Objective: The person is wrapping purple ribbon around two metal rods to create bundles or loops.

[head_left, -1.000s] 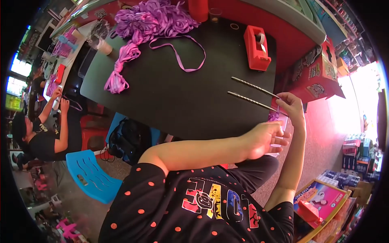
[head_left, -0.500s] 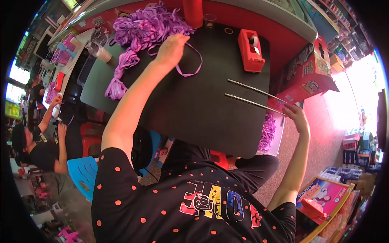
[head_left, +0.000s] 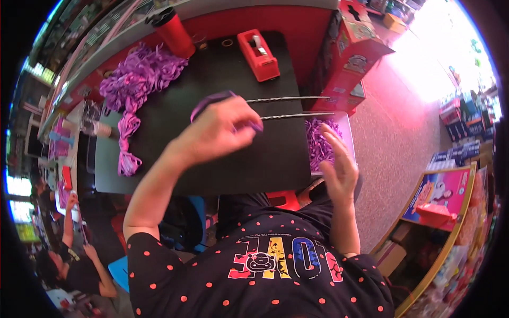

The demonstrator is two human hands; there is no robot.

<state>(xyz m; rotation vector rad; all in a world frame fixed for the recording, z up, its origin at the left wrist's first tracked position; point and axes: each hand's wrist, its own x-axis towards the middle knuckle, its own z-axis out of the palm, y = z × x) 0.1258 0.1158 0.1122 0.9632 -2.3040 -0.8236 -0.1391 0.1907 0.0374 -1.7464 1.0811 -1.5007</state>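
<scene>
Over the middle of the black table (head_left: 222,177), my left hand (head_left: 220,130) is closed on a purple ribbon loop (head_left: 204,103). A bit of purple also shows at its fingertips. Two twisted metal rods (head_left: 294,115) extend side by side past the table's right edge, their left ends partly behind my left hand. My right hand (head_left: 339,172) is raised with fingers apart and nothing in it, just below the rods' free ends. Beside it, a white bin (head_left: 347,139) holds many short purple ribbon pieces (head_left: 319,146).
A purple ribbon heap (head_left: 140,74) and a tied bundle (head_left: 129,143) lie at left. Toward the back stand a red tumbler (head_left: 177,37) and a red tape dispenser (head_left: 260,57). A red carton (head_left: 350,58) is at right; another person (head_left: 74,270) sits far left.
My left hand has come from the ribbon heap toward the rods, bringing a ribbon loop. My right hand has left the rods' ends and moved nearer my body. The view has shifted right.
</scene>
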